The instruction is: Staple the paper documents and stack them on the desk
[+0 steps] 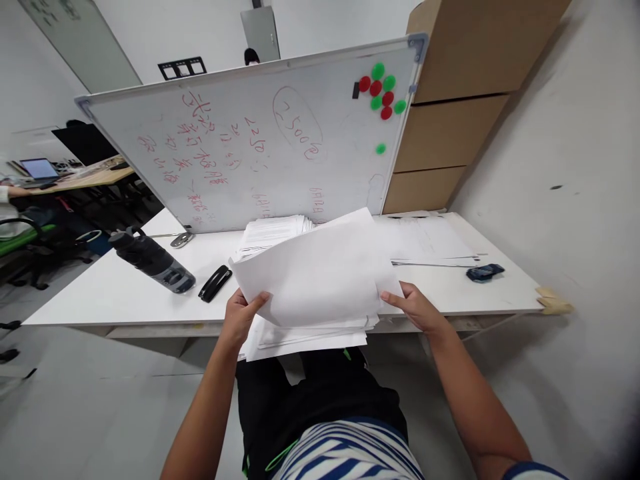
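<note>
Both of my hands hold white paper sheets (320, 273) up over the table, one hand at each side. My left hand (243, 312) pinches the left edge with the thumb on top. On the right edge, my right hand (413, 305) grips with its thumb across the paper. How many sheets are between the fingers I cannot tell. Below them a stack of paper (310, 339) juts over the table's front edge toward my lap. Behind lies another stack of printed sheets (274, 231), partly covered by the held paper. More flat sheets (430, 240) lie at the right.
The white table (100, 293) carries a dark water bottle (153, 261), a black stapler (215, 283) and a dark blue object (485, 272). A whiteboard (280, 147) leans at the back, beside stacked cardboard boxes (450, 120). A person's arm (17, 191) shows far left.
</note>
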Demonstrator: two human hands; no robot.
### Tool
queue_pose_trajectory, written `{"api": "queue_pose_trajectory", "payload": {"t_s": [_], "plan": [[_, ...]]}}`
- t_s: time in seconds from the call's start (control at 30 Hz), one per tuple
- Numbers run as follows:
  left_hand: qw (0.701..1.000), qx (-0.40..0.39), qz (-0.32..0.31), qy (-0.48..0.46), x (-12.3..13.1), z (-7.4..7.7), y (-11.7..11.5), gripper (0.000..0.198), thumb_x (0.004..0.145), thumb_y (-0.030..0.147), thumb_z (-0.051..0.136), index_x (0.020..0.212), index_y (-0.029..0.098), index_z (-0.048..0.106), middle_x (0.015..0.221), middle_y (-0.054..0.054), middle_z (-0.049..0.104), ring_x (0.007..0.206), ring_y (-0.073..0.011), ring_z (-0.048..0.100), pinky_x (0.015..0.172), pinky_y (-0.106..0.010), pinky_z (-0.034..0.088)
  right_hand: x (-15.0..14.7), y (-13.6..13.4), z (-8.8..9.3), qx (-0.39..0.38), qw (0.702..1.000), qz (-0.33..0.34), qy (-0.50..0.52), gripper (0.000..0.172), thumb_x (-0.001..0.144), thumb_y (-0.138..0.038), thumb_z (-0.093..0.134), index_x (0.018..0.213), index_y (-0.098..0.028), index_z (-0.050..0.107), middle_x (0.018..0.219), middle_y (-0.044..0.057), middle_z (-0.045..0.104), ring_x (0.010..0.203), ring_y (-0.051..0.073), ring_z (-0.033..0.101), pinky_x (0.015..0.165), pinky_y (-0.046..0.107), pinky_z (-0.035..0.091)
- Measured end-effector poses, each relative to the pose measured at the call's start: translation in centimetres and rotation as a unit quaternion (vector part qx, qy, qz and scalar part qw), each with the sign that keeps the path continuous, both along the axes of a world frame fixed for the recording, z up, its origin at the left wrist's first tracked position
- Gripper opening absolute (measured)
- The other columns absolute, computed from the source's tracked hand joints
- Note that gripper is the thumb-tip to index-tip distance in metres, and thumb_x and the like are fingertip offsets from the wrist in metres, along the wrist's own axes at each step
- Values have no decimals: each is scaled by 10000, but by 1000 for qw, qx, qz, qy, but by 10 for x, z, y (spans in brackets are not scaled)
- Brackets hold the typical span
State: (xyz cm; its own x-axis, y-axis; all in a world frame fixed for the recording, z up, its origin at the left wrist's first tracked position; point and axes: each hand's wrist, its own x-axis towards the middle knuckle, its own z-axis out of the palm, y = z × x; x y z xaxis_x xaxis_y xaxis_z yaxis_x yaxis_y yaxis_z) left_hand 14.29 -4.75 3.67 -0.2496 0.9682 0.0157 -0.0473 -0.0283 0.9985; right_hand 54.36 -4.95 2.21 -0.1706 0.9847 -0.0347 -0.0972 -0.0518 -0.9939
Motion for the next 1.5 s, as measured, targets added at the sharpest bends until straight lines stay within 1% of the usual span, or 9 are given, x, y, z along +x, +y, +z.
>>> {"api": "queue_pose_trajectory", "payload": {"t_s": [0.13,0.27,0.47,0.63,0.8,1.03,1.17,1.33,1.5], "plan": [[1000,21,6,12,-4,4,-6,594,573,405,899,1068,149,694,1025,-119,752,916,-275,701,800,-401,570,7,10,14,12,997,71,-19,460,678,-498,849,1031,-211,784,1042,74,781,1058,322,686,976,472,503],[998,50,31,25,-2,10,-8,584,572,389,899,1059,160,672,1002,-102,748,912,-267,698,803,-397,570,-2,17,24,25,995,92,-6,463,682,-506,844,1042,-222,784,1046,72,781,1026,305,699,975,479,510],[981,144,125,47,16,19,4,608,626,390,875,1112,197,565,1054,-74,689,966,-209,669,868,-341,542,-44,23,21,61,998,-16,20,391,689,-479,847,971,-215,789,1021,63,786,999,282,709,940,457,542],[966,153,193,83,24,4,10,588,727,428,806,1165,210,479,1159,-92,616,1079,-194,626,953,-322,505,-69,30,9,68,991,-118,-4,398,743,-509,791,986,-195,768,1030,73,780,990,296,705,878,451,548],[977,156,128,74,15,-4,8,510,815,431,718,1210,219,475,1237,-113,609,1173,-200,598,1024,-338,467,-66,36,7,74,985,-154,28,396,737,-494,797,998,-201,743,1067,63,771,1018,283,695,918,447,527],[987,141,66,27,-7,1,15,708,679,363,840,1261,227,461,1123,-94,667,1056,-205,656,949,-358,499,-62,50,-2,57,985,-115,119,536,645,-417,886,1073,-239,618,1038,37,768,967,235,702,921,428,540],[989,131,72,18,-7,3,14,673,643,330,870,1207,215,520,1070,-68,687,1007,-191,662,904,-334,516,-67,42,1,83,988,-117,64,445,712,-449,834,1032,-214,633,1046,60,754,960,233,688,886,411,546],[989,133,51,24,1,6,10,489,668,379,854,1063,184,641,1073,-73,715,1007,-213,667,911,-350,526,-73,28,14,172,968,-182,1,337,790,-444,773,1016,-224,654,1011,52,744,952,224,680,860,382,540],[999,24,18,22,9,-14,11,594,666,478,836,1130,152,660,1110,-114,731,1040,-269,676,927,-399,526,-79,30,-10,97,985,-145,-1,451,747,-488,791,1073,-191,696,1078,102,758,1003,282,698,895,440,545]]}}
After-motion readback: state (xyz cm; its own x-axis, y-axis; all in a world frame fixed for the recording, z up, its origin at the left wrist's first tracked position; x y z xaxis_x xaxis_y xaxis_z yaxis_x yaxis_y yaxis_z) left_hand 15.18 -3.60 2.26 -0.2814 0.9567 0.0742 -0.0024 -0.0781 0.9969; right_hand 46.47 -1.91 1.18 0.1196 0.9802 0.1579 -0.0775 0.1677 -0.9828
